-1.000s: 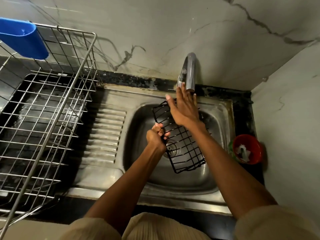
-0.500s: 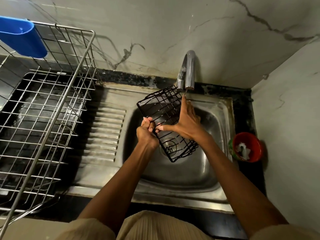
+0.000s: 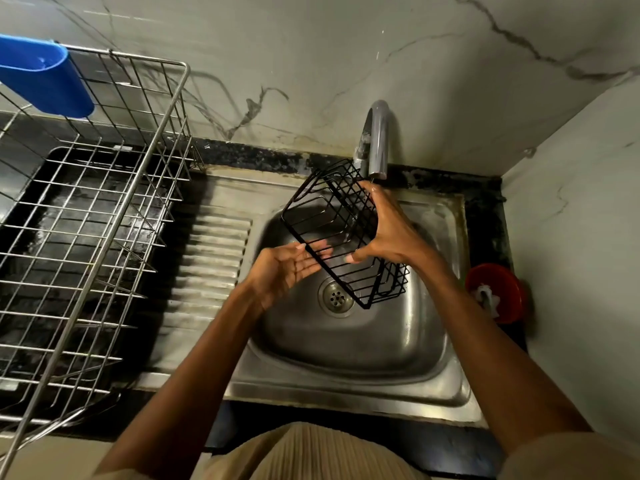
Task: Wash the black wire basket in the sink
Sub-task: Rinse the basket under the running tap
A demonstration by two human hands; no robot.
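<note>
The black wire basket (image 3: 332, 216) hangs tilted over the steel sink (image 3: 408, 344), its upper end just under the tap spout (image 3: 378, 140). My right hand (image 3: 388, 230) grips the basket's right side, fingers wrapped over the wires. My left hand (image 3: 287, 268) is flat and spread, its fingertips against the basket's lower left rim. The drain (image 3: 336, 298) shows below the basket. Whether water is running I cannot tell.
A large steel wire dish rack (image 3: 86, 237) with a blue plastic cup holder (image 3: 45, 81) fills the left side over a black tray. The ribbed drainboard (image 3: 211, 265) lies between rack and bowl. A red bowl (image 3: 495, 292) sits at the right by the marble wall.
The basket has been lifted and turned from lying in the bowl to tilted under the tap. My left hand let go of its fist grip and spread flat; my right hand took hold of the basket.
</note>
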